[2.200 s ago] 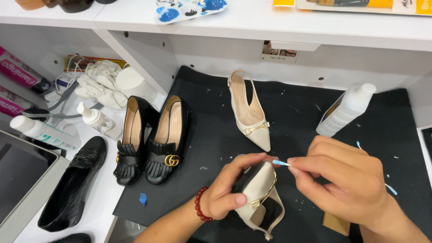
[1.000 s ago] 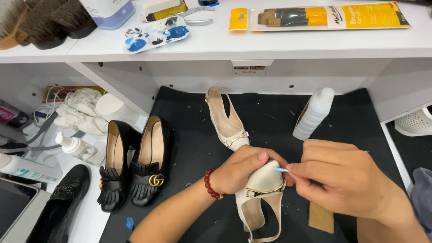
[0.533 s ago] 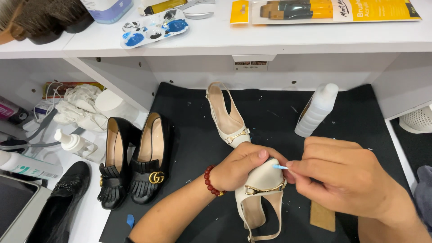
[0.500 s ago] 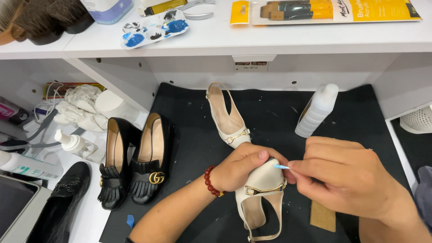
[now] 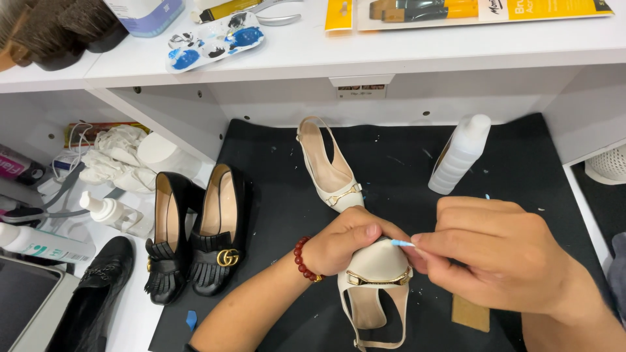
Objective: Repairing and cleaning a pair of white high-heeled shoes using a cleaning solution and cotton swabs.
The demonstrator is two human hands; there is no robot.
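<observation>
My left hand (image 5: 349,240), with a red bead bracelet on the wrist, grips the toe of a cream slingback shoe (image 5: 377,287) over the black mat (image 5: 280,215). My right hand (image 5: 499,254) pinches a thin light-blue swab (image 5: 402,243) whose tip touches the shoe's toe beside my left thumb. The shoe has a gold bar across its front and its strap points toward me. Its matching cream shoe (image 5: 329,171) lies on the mat further back.
A pair of black loafers (image 5: 195,234) with fringe and gold buckles stands at the mat's left edge. A white squeeze bottle (image 5: 460,155) stands at the back right. A small brown pad (image 5: 471,313) lies near my right wrist. Bottles, cloths and a black shoe (image 5: 91,293) crowd the left.
The view has shifted and steadied over the shoe. My hands keep the same hold, with the swab tip still at the toe.
</observation>
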